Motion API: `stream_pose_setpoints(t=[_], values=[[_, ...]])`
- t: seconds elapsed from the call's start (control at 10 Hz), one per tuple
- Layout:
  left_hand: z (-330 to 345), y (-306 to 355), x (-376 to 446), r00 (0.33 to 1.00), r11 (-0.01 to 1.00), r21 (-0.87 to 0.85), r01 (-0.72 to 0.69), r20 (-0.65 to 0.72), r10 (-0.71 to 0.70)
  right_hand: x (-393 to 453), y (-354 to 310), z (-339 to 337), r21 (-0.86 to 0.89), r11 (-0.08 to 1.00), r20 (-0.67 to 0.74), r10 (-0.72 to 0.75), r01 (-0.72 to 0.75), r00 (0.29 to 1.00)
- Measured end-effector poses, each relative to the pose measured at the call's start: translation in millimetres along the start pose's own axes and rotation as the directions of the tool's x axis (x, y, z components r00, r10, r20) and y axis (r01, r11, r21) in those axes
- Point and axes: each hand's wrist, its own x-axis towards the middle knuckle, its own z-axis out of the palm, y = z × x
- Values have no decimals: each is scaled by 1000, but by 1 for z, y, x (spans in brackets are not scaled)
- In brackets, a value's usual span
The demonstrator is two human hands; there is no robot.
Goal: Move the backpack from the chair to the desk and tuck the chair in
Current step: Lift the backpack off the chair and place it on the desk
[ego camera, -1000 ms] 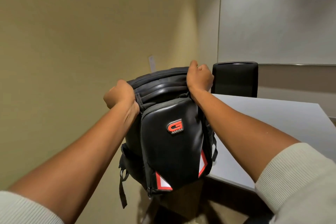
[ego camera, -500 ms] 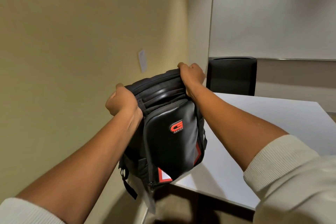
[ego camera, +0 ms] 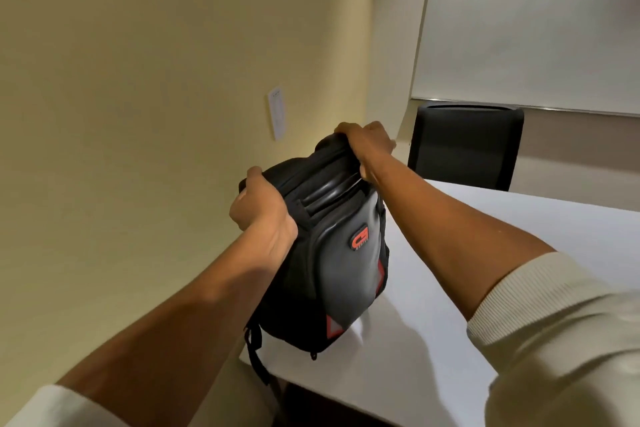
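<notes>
A black backpack with a red logo and red-and-white reflective triangles stands upright at the near left corner of the white desk. Its base looks to rest on the desk top, and a strap hangs down past the left edge. My left hand is closed on the top left of the backpack. My right hand grips the top right near the handle. The chair the backpack came from is out of view.
A black chair stands at the far side of the desk, under a whiteboard. A beige wall with a white switch plate runs close along the desk's left edge.
Both hands carried the backpack forward and to the right, from hanging beside the desk corner onto the desk top. The view tilted downward onto the desk.
</notes>
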Motion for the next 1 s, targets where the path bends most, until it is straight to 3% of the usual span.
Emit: stream_pose_setpoints(t=[0.4, 0.5, 0.6, 0.7, 1.0], values=[[74, -32, 72, 987, 996, -81, 30, -153, -42, 131, 17, 65, 35, 999, 218, 2, -10, 976], [73, -56, 84, 978, 973, 201, -114, -148, 145, 143, 32, 72, 33, 999, 266, -1, -8, 964], [68, -66, 87, 976, 955, 272, -117, -146, 162, 143, 41, 75, 6, 1000, 303, -25, 25, 953], [72, -67, 96, 985, 984, 176, -41, -159, 70, 150, 45, 77, -12, 999, 301, -41, 47, 953], [71, -63, 111, 994, 926, 378, 5, -102, 36, 155, 57, 84, -203, 963, 279, -119, 179, 953]])
